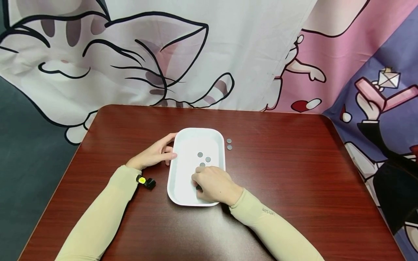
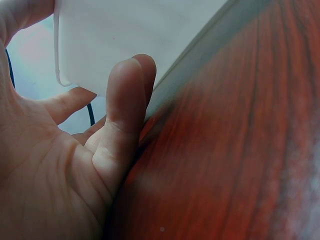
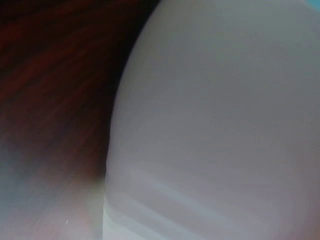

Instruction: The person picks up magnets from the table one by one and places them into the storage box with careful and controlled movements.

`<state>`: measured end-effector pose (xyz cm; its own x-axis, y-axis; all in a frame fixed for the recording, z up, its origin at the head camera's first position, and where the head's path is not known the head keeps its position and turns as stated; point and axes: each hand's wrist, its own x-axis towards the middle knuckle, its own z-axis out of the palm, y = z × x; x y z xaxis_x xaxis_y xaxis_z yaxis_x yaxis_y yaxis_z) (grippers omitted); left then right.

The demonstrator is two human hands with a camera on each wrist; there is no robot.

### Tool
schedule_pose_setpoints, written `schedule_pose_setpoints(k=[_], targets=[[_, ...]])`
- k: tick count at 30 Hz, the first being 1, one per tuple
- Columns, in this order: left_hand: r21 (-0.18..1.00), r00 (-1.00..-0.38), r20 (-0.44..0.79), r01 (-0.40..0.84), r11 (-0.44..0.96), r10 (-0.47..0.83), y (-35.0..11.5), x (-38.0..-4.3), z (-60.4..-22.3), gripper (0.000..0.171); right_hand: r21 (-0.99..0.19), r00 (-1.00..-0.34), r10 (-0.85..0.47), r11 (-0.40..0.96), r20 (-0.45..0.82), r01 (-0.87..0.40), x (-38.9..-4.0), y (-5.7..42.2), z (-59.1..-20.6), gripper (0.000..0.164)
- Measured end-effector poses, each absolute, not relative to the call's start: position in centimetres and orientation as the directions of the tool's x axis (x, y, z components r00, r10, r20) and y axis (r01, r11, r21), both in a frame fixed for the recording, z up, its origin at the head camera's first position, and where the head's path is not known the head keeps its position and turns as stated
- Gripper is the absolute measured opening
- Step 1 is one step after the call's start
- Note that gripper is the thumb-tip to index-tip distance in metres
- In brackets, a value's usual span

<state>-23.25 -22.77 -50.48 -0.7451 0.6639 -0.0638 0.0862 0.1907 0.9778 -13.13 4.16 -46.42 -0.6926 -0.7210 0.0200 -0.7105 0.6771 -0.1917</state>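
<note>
A white tray (image 1: 183, 177) lies on the table, with small round grey discs in it that look like coins (image 1: 200, 154). One of them is partly covered by my right hand. My left hand (image 1: 153, 154) rests against the tray's left side, its thumb and fingers spread along the edge. In the left wrist view, the thumb (image 2: 125, 92) stands beside the tray's wall (image 2: 100, 45). Over the lower right of the tray is my right hand (image 1: 213, 184), fingers bent down toward its floor. Its fingertips are hidden, so whether it pinches a disc is unclear.
Two more grey discs (image 1: 229, 144) lie on the red-brown wooden table (image 1: 287, 174), just right of the tray. A cartoon-printed cloth (image 1: 254, 54) hangs behind the table's far edge. The right wrist view shows mostly a blurred pale surface beside the wood.
</note>
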Motion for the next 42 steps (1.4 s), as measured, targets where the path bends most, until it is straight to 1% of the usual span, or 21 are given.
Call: schedule_pose_setpoints(k=[7, 16, 24, 29, 35, 42], targets=[[0.978, -0.746, -0.069, 0.082, 0.193, 0.663, -22.7, -23.2, -50.3, 0.075, -0.192, -0.683, -0.729, 0.664, 0.052, -0.723, -13.0, 4.3, -46.4, 0.017], [0.977, -0.741, -0.063, 0.089, 0.191, 0.669, -22.8, -23.2, -50.4, 0.075, -0.189, -0.640, -0.751, 0.612, 0.164, -0.768, -13.2, 4.5, -46.8, 0.014], [0.980, -0.740, -0.066, 0.078, 0.182, 0.670, -22.8, -23.2, -50.3, 0.075, -0.203, -0.630, -0.751, 0.598, 0.196, -0.776, -13.4, 4.6, -46.6, 0.012], [0.981, -0.740, -0.066, 0.074, 0.179, 0.670, -22.7, -23.2, -50.3, 0.075, -0.206, -0.610, -0.748, 0.574, 0.261, -0.792, -13.5, 5.0, -46.4, 0.011], [0.980, -0.742, -0.066, 0.078, 0.184, 0.667, -22.8, -23.2, -50.4, 0.076, -0.230, -0.610, -0.738, 0.565, 0.289, -0.793, -13.7, 5.9, -45.7, 0.022], [0.979, -0.741, -0.063, 0.084, 0.185, 0.668, -22.8, -23.3, -50.5, 0.076, -0.226, -0.641, -0.691, 0.601, 0.334, -0.766, -14.5, 7.4, -45.0, 0.036]])
